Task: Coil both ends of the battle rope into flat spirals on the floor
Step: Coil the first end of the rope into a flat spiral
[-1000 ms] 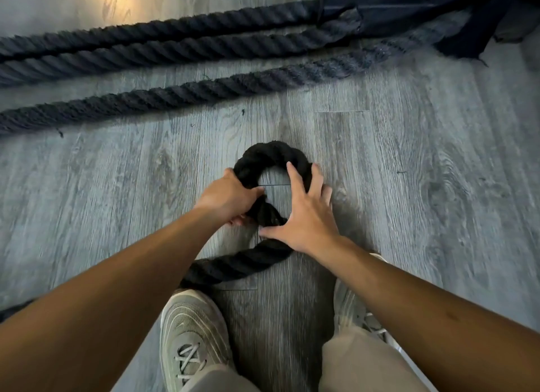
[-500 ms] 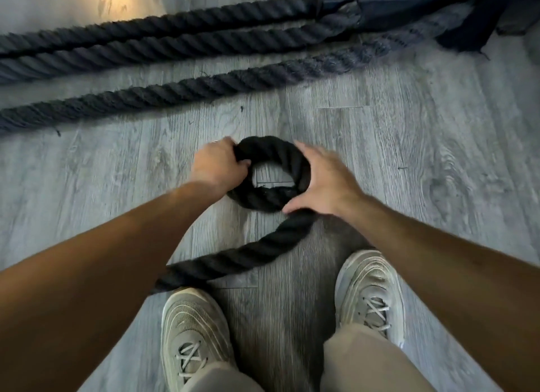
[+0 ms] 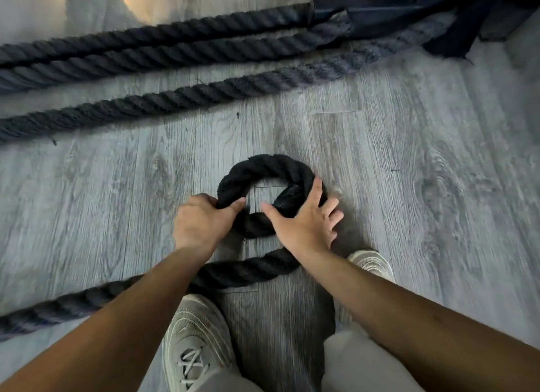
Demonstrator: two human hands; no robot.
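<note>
A thick black battle rope (image 3: 257,169) forms one small loop on the grey wood floor in front of me. Its taped end (image 3: 287,197) lies inside the loop at the right. My left hand (image 3: 201,222) grips the left side of the loop, thumb over the rope. My right hand (image 3: 306,222) presses flat on the right side of the loop, fingers spread over the end. From under my right wrist the rope's tail (image 3: 239,272) runs down and left, passing beneath my left forearm to the frame's left edge.
Three more stretches of rope (image 3: 175,96) lie across the floor at the top, leading to a dark strap anchor (image 3: 380,9) at the upper right. My two pale sneakers (image 3: 195,342) stand just below the loop. Bare floor (image 3: 423,187) lies right.
The loop has been tightened and turned, with the rope's end now tucked inside at the right. My right hand opened flat onto it. The tail swung lower and further left.
</note>
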